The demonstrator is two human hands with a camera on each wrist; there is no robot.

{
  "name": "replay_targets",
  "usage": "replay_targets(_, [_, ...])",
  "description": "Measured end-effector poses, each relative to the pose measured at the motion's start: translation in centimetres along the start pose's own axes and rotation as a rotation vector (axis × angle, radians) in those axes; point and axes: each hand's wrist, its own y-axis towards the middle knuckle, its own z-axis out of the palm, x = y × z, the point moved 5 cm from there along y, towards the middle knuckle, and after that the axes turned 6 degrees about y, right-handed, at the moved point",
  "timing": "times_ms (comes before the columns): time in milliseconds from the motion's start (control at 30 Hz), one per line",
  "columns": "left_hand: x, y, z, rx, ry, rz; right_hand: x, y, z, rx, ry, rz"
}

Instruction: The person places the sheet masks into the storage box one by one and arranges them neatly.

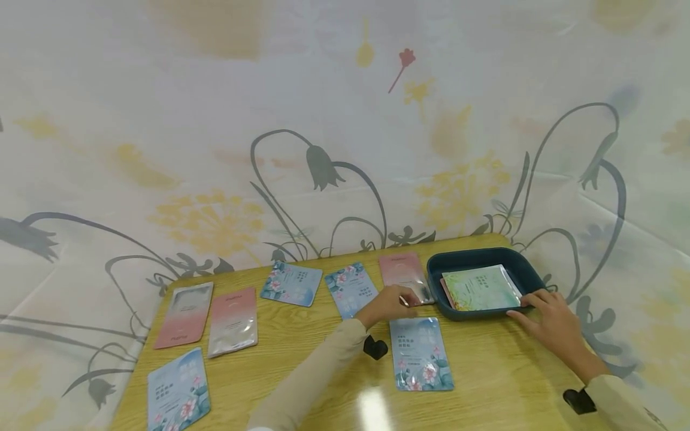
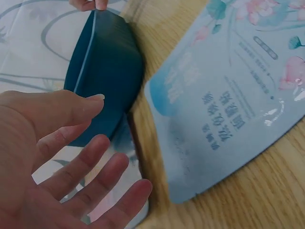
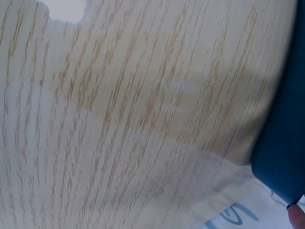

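My left hand [image 1: 389, 304] hovers by the near end of a pink-and-silver sachet [image 1: 401, 266], fingers loosely bent and holding nothing. In the left wrist view that hand [image 2: 62, 143] has its fingers apart, beside the dark blue tray [image 2: 112, 67]. My right hand [image 1: 555, 323] grips the near right corner of the tray [image 1: 458, 254], thumb outside and fingers over the rim. Inside the tray lies a green sachet [image 1: 480, 288] on top of others. A light blue floral sachet [image 1: 421, 354] lies just in front of my left hand; another blue sachet [image 1: 351, 288] is partly behind it.
Further left on the wooden table [image 1: 302, 359] lie a blue sachet [image 1: 292, 283], two pink-and-silver sachets, one of them [image 1: 233, 321] nearer the middle, and a blue sachet [image 1: 179, 392] at the front left. A flower-printed cloth [image 1: 334, 120] hangs behind the table.
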Motion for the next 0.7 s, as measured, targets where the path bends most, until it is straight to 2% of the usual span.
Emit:
replay_targets(300, [1.7,-0.2,1.1,-0.009,-0.017,-0.084,0.1,0.0,0.1,0.005,-0.011,0.007])
replay_targets(467, [2.3,-0.3,2.1,-0.007,0.030,-0.139,0.1,0.0,0.1,0.001,-0.004,0.002])
replay_targets(567, [2.3,-0.3,2.7,0.012,0.117,-0.127,0.1,0.0,0.1,-0.001,-0.004,0.007])
replay_targets(700, [2.0,-0.3,3.5,0.029,0.229,-0.051,0.2,-0.1,0.0,-0.005,-0.009,0.013])
